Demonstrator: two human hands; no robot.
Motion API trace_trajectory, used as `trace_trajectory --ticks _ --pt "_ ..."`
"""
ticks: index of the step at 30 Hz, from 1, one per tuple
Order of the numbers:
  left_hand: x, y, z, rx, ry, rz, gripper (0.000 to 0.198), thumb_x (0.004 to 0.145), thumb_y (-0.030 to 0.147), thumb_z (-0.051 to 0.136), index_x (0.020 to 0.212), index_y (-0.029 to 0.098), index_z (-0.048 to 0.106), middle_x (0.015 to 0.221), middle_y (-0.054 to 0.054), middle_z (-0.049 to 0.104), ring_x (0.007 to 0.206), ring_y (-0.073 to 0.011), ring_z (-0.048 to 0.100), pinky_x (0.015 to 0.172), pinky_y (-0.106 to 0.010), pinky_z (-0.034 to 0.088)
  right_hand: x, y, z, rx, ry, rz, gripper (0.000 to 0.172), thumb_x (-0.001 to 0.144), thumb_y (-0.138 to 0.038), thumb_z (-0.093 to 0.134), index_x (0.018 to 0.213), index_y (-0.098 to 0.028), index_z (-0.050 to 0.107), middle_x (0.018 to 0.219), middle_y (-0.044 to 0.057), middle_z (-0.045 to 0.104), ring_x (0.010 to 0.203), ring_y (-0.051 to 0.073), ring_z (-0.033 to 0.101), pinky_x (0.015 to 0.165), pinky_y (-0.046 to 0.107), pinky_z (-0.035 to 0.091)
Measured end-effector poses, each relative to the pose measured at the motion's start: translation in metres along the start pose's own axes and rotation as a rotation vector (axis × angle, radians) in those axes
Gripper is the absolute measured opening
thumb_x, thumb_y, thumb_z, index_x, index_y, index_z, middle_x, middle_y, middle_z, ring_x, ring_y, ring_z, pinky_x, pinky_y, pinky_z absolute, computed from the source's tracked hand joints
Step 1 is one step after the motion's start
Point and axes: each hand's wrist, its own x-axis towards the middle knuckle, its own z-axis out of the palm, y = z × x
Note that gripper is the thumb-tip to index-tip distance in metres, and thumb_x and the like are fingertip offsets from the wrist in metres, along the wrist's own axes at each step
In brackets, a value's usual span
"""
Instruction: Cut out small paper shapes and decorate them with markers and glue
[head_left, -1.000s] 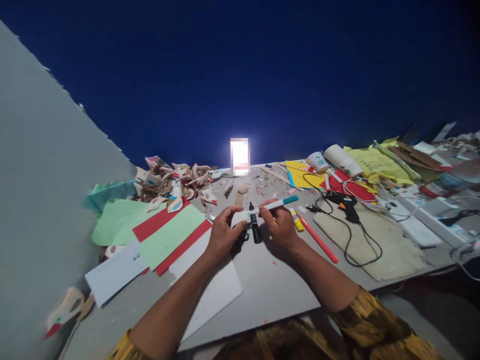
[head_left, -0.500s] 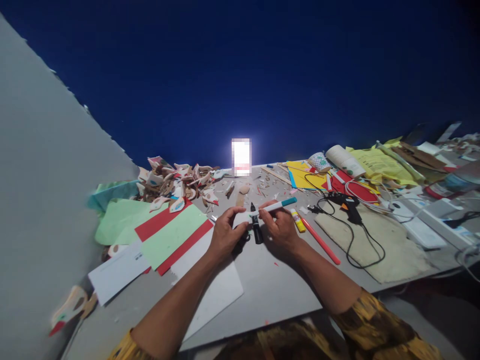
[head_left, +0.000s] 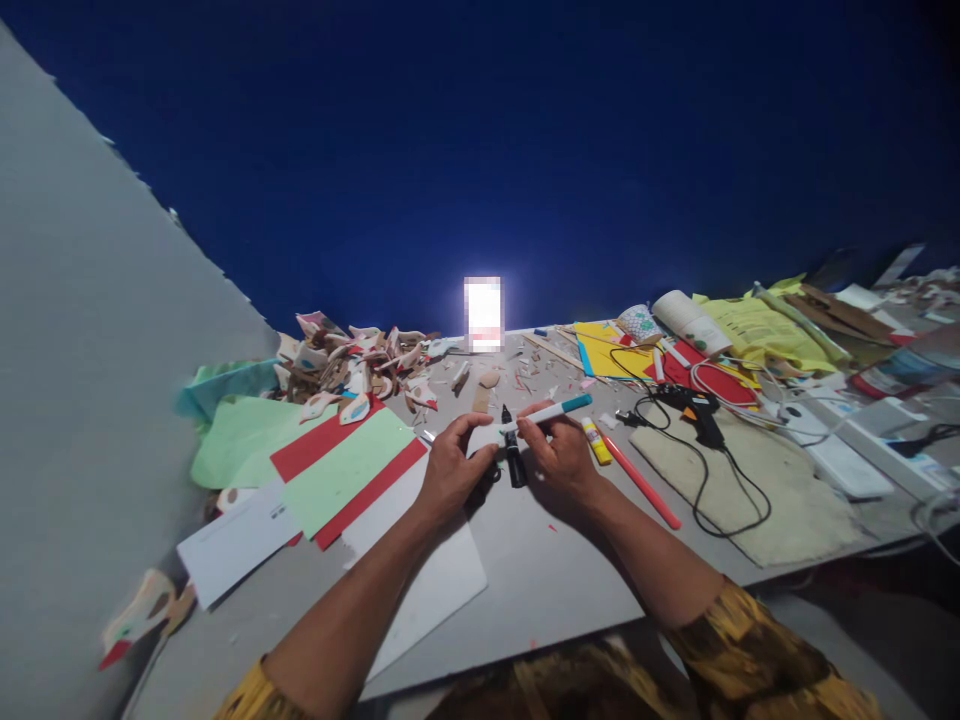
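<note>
My right hand is closed around a white marker pen with a teal end, its tip pointing left. Between the fingers and thumb of my left hand is a small white paper piece. The pen's tip reaches the right edge of this piece; whether it touches cannot be made out. On the table between my hands lies a black marker, partly covered by what I hold. A yellow glue stick and a red stick lie just right of my right hand.
Many painted bird-like cutouts are heaped at the back left. Green sheets, red strips and white sheets spread along the left. To the right, a black glue gun with its cord rests on a beige board. Scraps litter the back.
Hardly anything differs. Both hands keep their place and grip, with the pen still at the white piece.
</note>
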Motion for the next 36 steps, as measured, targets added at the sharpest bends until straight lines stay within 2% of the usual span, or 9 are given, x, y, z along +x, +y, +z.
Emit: trace_trajectory --ticks 25,36 --pt "0.0006 -0.0031 0.0002 -0.021 -0.013 -0.013 0.042 0.066 0.022 0.078 0.107 0.020 0.071 0.085 -0.003 0.073 0.063 -0.0154 0.065 0.057 -0.026 0.051 -0.0004 -0.0015 -0.0002 -0.047 0.006 0.033 0.024 0.096 -0.040 0.052 0.090 -0.022 0.068 0.083 0.006 0.074 0.080 0.022 0.070 0.081 0.032 0.053" --pt "0.0008 -0.0067 0.0009 -0.023 -0.015 -0.024 0.041 0.067 0.023 0.077 0.108 0.022 0.071 0.083 -0.002 0.073 0.061 -0.0150 0.064 0.056 -0.026 0.051 0.0000 -0.0008 0.0002 -0.052 0.010 0.002 0.025 0.097 -0.039 0.052 0.088 -0.022 0.068 0.082 0.006 0.074 0.080 0.023 0.070 0.080 0.032 0.052"
